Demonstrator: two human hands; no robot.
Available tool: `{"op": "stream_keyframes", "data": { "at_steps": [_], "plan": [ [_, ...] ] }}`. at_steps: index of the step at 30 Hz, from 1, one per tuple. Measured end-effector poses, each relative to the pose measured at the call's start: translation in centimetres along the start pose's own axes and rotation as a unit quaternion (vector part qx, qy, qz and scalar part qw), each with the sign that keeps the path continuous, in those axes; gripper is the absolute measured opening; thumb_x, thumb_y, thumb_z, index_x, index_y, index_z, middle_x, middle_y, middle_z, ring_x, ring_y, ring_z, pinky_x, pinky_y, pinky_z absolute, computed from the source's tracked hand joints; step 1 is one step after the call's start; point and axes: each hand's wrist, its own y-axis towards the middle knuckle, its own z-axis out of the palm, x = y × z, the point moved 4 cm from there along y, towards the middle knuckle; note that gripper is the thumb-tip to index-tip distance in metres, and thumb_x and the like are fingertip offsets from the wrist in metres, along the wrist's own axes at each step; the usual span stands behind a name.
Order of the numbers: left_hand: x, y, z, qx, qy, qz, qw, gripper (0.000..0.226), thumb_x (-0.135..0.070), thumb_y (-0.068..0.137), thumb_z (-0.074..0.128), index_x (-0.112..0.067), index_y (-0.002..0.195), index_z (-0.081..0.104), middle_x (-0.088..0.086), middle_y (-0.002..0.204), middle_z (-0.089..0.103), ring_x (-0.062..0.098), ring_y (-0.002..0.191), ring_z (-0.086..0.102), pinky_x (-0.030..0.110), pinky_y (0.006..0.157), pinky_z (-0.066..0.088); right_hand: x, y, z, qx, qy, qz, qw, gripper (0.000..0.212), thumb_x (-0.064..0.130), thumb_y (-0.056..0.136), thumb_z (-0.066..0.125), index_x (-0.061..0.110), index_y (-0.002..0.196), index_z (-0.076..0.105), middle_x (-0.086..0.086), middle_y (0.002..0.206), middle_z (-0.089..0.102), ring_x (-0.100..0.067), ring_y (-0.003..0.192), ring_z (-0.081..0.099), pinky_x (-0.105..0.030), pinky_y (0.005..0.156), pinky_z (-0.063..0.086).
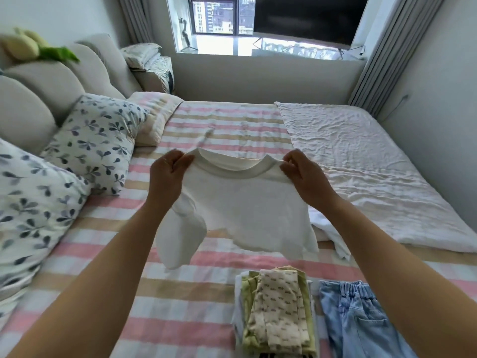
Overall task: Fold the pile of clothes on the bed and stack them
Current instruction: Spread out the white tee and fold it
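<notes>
Both hands are up: the left hand (169,174) and right hand (300,174) each pinch a shoulder of the white shirt (245,210), collar stretched between them, hem and one sleeve hanging loose below. Open striped bed (129,293) lies beyond the grip. Under the hem sits the folded stack (278,311), with the jeans (361,324) just beside it. A crumpled blanket (361,164) is outside the right hand, pillows (95,143) outside the left.

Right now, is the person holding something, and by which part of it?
Yes, a white shirt, held up over the bed. The left hand pinches one shoulder beside the collar, and the right hand pinches the other.
</notes>
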Motion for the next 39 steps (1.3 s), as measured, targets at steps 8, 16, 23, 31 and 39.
{"op": "stream_keyframes", "data": {
  "at_steps": [8,16,23,31,39],
  "plan": [
    [2.5,0.4,-12.8,0.084,0.084,0.071,0.990,0.047,-0.021,0.084,0.066,-0.022,0.050,0.034,-0.005,0.050,0.026,0.008,0.050,0.025,0.027,0.051,0.024,8.3,-1.0,6.2,0.152,-0.052,0.059,0.985,0.024,0.023,0.073,0.077,0.006,0.086,0.065,0.014,0.069,0.059,-0.013,0.071,0.055,-0.016,0.064,0.038],
    [7.3,-0.2,-19.6,0.133,0.071,0.070,0.986,0.043,-0.014,0.080,0.070,-0.004,0.050,0.041,0.004,0.054,0.034,0.010,0.053,0.033,0.025,0.053,0.028,12.5,-4.1,13.7,0.174,0.021,0.108,0.979,0.021,0.028,0.080,0.071,0.010,0.086,0.062,0.002,0.079,0.059,-0.011,0.071,0.054,-0.024,0.065,0.044],
    [11.4,-2.1,-21.3,0.146,-0.029,-0.086,0.985,0.022,-0.011,0.079,0.071,-0.008,0.058,0.064,0.000,0.052,0.055,0.004,0.048,0.043,0.008,0.048,0.034,13.7,-5.4,16.3,0.172,0.270,0.262,0.910,0.035,0.048,0.075,0.058,0.017,0.084,0.073,-0.002,0.078,0.072,-0.013,0.071,0.067,-0.020,0.061,0.052],
    [12.3,-4.4,-22.4,0.141,-0.086,-0.139,0.976,0.013,-0.011,0.080,0.069,-0.011,0.067,0.069,0.001,0.059,0.063,0.004,0.056,0.053,0.009,0.055,0.043,13.7,-6.6,18.2,0.181,0.214,0.238,0.930,0.002,0.014,0.077,0.074,0.016,0.077,0.073,-0.005,0.072,0.067,-0.014,0.067,0.057,-0.020,0.062,0.046],
    [10.9,-5.5,-22.7,0.134,-0.078,-0.133,0.979,0.007,-0.008,0.080,0.068,-0.002,0.084,0.071,0.006,0.071,0.066,0.004,0.063,0.057,0.012,0.062,0.046,14.4,-6.9,17.2,0.032,0.303,0.220,0.927,0.006,0.002,0.075,0.071,0.007,0.078,0.070,-0.002,0.071,0.065,-0.014,0.068,0.056,-0.020,0.064,0.046]
  ]
}}
